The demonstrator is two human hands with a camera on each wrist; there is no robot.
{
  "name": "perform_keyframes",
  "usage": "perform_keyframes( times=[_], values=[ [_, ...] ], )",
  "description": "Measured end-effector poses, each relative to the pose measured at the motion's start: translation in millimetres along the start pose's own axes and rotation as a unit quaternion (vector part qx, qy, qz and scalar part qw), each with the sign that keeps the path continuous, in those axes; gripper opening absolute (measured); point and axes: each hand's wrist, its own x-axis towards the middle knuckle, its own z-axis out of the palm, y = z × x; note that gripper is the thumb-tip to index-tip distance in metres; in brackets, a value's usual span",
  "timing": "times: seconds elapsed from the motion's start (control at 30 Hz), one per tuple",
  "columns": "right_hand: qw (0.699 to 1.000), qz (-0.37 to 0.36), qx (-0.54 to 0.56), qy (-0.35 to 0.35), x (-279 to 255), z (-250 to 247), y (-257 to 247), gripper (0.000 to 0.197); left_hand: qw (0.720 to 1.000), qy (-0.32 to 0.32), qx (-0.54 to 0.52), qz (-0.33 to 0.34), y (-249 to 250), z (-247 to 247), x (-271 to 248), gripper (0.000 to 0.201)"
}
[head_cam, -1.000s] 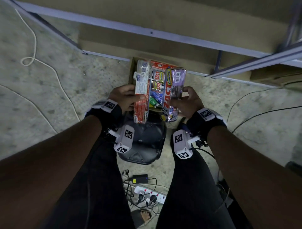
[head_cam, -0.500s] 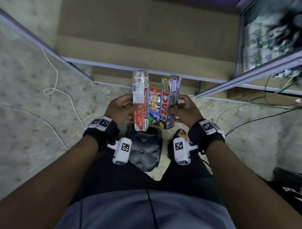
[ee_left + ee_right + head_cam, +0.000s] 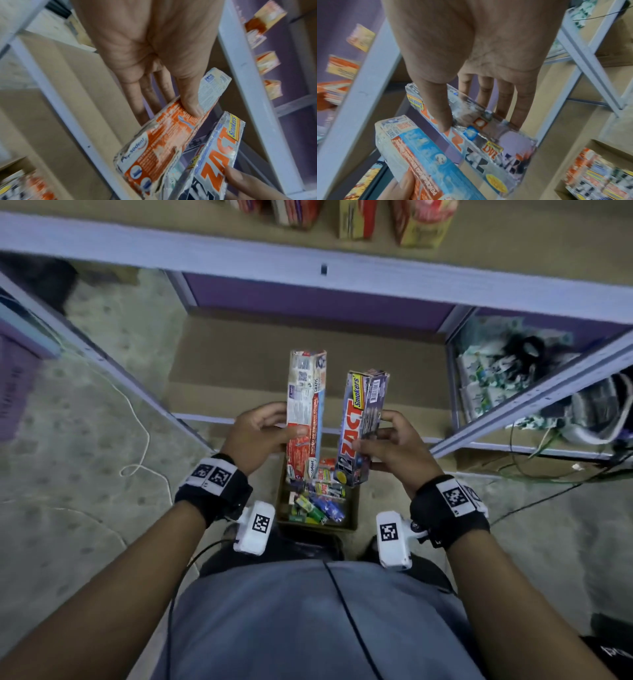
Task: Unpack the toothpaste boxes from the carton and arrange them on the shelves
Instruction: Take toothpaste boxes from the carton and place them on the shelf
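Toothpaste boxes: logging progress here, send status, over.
Left hand grips red Pepsodent box. Right hand grips purple Zact box. Both above the carton, more boxes inside. Nothing blocking the upper shelf.

Speckled grey floor [image 3: 85,412], white cord [image 3: 144,440], purple-backed metal shelving [image 3: 308,265].

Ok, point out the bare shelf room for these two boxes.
Free: the brown middle shelf board straight ahead, between the left frame rail and the right upright. Crowded: the top shelf carries boxes; the right bay is full of packets and cables.
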Motion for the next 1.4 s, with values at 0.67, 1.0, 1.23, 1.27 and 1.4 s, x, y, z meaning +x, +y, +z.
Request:
perform_keyframes(
  times=[0.67,1.0,1.23,1.27,1.4],
  values=[
    [0.969,-0.232,-0.064,0.061,-15.8,-28.2,-229.5,0.044,0.962,0.013,0.102,0.252,262.6,-5.3,43.0,0.033],
    [0.959,-0.206,-0.164,0.102,22.9,-30.3,-317.3,0.026,0.96,0.082,0.166,0.212,341.1,-33.9,67.1,0.038],
    [0.922,-0.198,-0.306,0.133,59.7,-22.3,-338.5,0.028,0.938,0.179,0.256,0.15,360.4,-65.3,116.1,0.031],
    [0.915,-0.2,-0.324,0.137,64.5,-20.8,-338.9,0.03,0.932,0.184,0.278,0.139,360.4,-68.3,121.3,0.033],
    [0.873,-0.21,-0.406,0.168,79.0,-14.5,-336.5,0.058,0.881,0.204,0.416,0.095,353.9,-73.0,133.8,0.038]
  ],
)
